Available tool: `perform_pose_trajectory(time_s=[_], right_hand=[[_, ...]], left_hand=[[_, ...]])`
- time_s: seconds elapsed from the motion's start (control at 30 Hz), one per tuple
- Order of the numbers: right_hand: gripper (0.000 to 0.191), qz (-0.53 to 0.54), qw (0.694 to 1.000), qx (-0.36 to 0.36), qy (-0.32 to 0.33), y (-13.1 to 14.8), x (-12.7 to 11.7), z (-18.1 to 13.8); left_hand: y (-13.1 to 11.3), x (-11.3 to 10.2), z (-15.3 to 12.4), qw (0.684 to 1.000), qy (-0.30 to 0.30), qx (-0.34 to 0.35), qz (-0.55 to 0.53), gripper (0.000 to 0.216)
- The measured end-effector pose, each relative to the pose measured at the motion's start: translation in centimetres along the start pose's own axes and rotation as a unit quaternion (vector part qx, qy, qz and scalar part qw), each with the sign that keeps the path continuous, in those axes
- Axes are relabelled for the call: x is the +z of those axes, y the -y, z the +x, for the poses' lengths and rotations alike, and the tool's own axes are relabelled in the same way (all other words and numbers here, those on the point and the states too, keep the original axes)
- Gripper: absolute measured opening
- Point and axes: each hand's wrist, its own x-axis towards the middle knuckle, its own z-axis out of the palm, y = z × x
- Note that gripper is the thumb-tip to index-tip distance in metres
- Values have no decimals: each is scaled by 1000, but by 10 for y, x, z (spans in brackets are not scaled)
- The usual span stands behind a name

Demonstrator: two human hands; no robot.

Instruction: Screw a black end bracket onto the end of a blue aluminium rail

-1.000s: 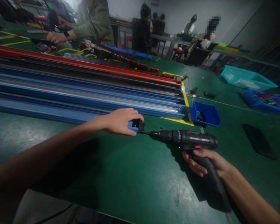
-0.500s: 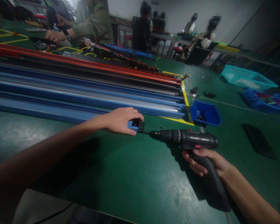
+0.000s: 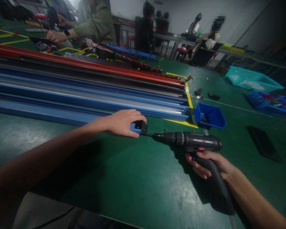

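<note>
My left hand is closed around the end of a long blue rail, fingers over the top and thumb at the near side. A small black end cap sits at the rail's tip, between thumb and fingers. In my right hand is a black cordless drill, its grip wrapped by the fingers. The drill lies level and points left, and its thin bit reaches the end cap. Whether a screw is at the bit's tip is too small to tell.
More blue, black and orange rails lie behind my left hand. A blue bin stands behind the drill, with a dark flat phone-like object to the right. A turquoise basket is farther back. A co-worker's sleeve shows across the table.
Almost nothing differs. The drill and my right hand have shifted very slightly left, while my left hand keeps its hold on the rail end.
</note>
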Motion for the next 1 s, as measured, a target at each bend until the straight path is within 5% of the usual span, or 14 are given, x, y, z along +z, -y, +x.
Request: perform_pose_trajectory(time_s=[1.0], right_hand=[[33, 23, 1000, 6, -9, 2, 6, 2]], left_hand=[[-3, 2, -2, 1000, -18, 9, 8, 50]])
